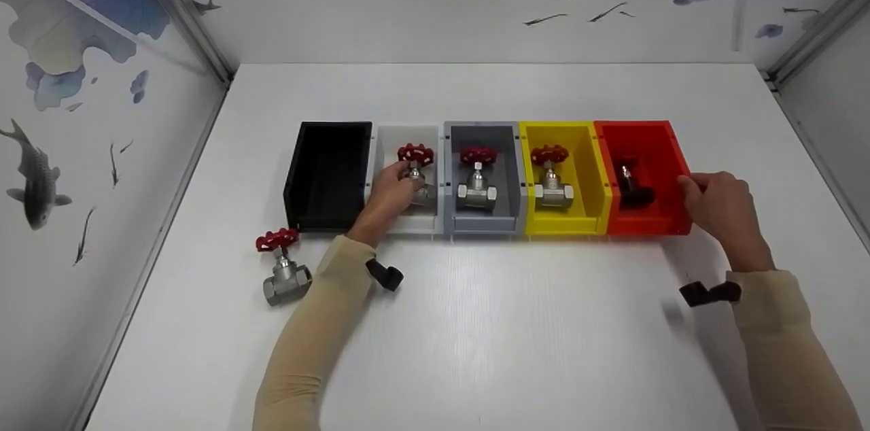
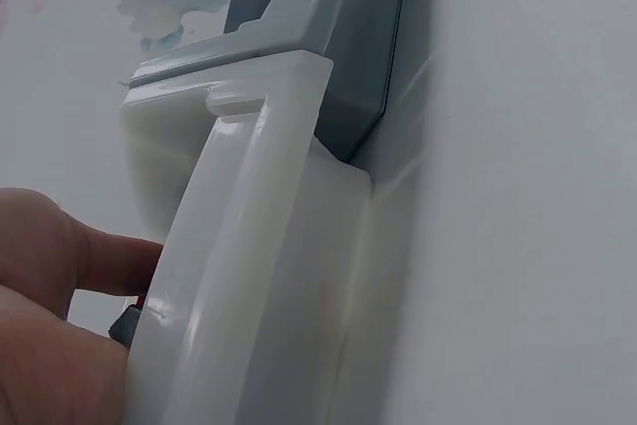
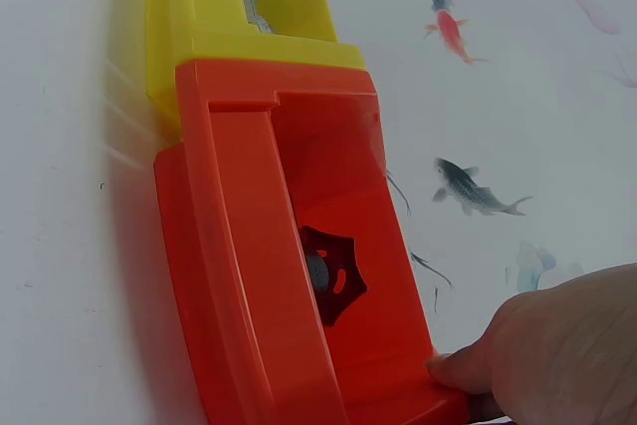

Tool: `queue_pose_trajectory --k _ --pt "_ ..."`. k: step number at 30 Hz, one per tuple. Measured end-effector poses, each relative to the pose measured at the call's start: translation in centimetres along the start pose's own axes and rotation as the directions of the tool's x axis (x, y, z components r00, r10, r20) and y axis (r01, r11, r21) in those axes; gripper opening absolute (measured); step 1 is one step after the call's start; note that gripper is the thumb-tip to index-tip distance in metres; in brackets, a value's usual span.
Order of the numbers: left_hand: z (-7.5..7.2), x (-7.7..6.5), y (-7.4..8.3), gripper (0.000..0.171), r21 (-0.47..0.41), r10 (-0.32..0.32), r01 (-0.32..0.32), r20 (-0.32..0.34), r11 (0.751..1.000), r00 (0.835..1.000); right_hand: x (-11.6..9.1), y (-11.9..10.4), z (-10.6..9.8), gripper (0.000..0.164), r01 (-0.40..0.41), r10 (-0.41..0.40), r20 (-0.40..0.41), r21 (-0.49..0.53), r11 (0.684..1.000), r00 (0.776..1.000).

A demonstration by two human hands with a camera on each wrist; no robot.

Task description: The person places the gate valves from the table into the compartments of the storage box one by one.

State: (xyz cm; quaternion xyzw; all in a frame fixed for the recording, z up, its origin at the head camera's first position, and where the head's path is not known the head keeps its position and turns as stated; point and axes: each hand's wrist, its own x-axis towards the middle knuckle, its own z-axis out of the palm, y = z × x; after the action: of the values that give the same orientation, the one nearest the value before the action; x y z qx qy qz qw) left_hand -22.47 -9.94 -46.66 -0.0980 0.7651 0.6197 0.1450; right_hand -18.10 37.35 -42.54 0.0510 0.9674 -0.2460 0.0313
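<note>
My left hand [image 1: 389, 198] reaches into the white bin [image 1: 389, 139], its thumb and fingers pinching the neck of a gate valve [image 1: 416, 153] with a red handwheel. That valve's lower body is partly covered by the hand. At the far end of the row, my right hand [image 1: 724, 208] grips the right wall of the red bin [image 1: 646, 226], with the thumb over the rim in the right wrist view. Inside the red bin is a dark-looking valve [image 1: 636, 196]. On the table, left of my left forearm, another gate valve [image 1: 285, 283] lies by itself.
The grey bin [image 1: 482, 223] and yellow bin [image 1: 565, 226] each hold a red-wheeled valve. A black bin [image 1: 329, 128] stands at the row's left end. The bins stand side by side on a white table [image 1: 516, 329] between printed panels.
</note>
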Motion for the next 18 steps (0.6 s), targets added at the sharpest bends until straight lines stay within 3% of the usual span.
queue_pose_trajectory --k 7,18 --pt "0.09 -0.29 0.24 0.044 0.022 -0.004 0.004 0.002 1.000 1.000 -0.04 -0.13 -0.09 0.051 -0.025 0.025 0.008 0.010 1.000 1.000" --pt "0.29 -0.10 -0.03 0.042 0.104 0.046 -0.041 -0.050 0.994 0.998 -0.11 -0.21 -0.09 0.054 -0.048 0.047 0.031 0.009 0.999 0.998"
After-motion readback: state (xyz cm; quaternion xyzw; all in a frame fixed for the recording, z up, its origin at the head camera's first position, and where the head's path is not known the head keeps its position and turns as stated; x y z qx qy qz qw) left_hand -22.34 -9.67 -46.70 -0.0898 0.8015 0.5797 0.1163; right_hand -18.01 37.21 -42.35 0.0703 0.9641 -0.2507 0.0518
